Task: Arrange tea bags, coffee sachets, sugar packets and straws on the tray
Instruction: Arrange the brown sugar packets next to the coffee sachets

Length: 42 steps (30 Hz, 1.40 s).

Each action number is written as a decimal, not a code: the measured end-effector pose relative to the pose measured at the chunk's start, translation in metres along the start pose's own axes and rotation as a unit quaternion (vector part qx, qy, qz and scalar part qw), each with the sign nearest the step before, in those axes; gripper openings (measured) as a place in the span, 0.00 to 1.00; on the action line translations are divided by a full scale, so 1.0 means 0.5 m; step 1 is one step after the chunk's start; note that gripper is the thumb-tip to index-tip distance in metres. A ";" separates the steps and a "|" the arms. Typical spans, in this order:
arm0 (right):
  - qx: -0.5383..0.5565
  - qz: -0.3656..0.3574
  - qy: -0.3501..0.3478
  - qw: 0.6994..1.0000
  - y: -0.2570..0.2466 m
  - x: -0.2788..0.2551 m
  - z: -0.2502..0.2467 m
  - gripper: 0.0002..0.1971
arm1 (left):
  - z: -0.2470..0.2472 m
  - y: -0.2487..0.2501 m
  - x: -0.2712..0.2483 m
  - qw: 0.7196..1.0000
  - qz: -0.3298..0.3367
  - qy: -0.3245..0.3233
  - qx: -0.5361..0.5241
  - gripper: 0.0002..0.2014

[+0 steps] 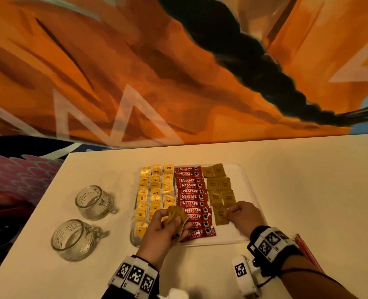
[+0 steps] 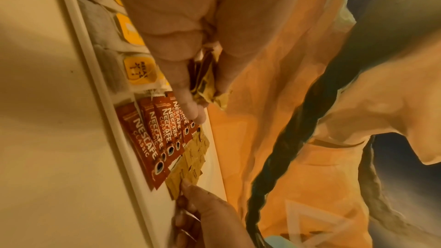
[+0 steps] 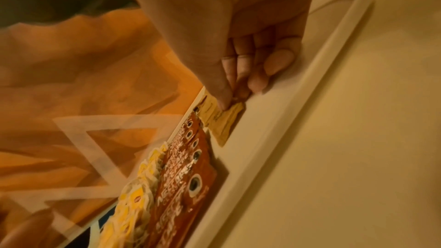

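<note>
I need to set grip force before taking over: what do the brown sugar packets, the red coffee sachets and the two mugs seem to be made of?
Sugar packets: matte brown paper, it seems; the ones in the left hand crumple. Coffee sachets: glossy red film, probably plastic or foil laminate, showing highlights. Mugs: clear textured glass, see-through with bright rims.

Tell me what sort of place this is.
Probably a hotel room or guest lounge drinks station. A white tray on a table holds rows of tea bags, coffee sachets and sugar packets, with two glass mugs beside it and a painted mural behind.
</note>
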State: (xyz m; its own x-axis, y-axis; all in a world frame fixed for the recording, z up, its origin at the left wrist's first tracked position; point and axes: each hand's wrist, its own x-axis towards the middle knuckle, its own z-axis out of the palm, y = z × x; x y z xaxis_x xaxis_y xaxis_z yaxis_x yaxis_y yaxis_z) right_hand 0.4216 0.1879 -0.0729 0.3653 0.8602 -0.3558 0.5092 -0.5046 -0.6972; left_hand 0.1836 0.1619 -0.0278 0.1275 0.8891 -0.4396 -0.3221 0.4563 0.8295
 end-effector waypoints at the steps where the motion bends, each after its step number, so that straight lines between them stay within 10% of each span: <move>1: -0.002 -0.010 0.007 1.000 -0.006 -0.008 -0.002 0.09 | 0.001 0.002 -0.002 1.000 0.003 -0.005 0.000 0.09; 8: 0.224 -0.125 -0.118 0.959 -0.108 -0.109 -0.012 0.07 | 0.024 0.010 -0.011 0.999 -0.018 -0.044 -0.002 0.09; 24: 0.177 -0.219 -0.190 0.941 -0.139 -0.164 -0.014 0.04 | 0.032 0.019 -0.036 0.996 -0.026 -0.069 -0.056 0.16; 34: 0.287 -0.204 -0.102 0.930 -0.140 -0.163 -0.058 0.04 | 0.017 0.020 -0.030 0.998 -0.035 -0.023 -0.054 0.05; 42: 0.159 -0.380 -0.056 0.910 -0.114 -0.186 -0.041 0.03 | 0.035 0.051 -0.032 0.996 -0.029 -0.083 0.014 0.13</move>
State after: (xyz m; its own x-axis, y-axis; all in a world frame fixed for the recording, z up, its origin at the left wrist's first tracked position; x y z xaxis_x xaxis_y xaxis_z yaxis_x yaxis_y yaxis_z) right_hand 0.3743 0.1350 0.0127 -0.0882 0.9628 0.2552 0.3244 0.2700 -0.9066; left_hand 0.1899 0.1598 0.0065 0.3002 0.8535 -0.4260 -0.2831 0.5062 0.8146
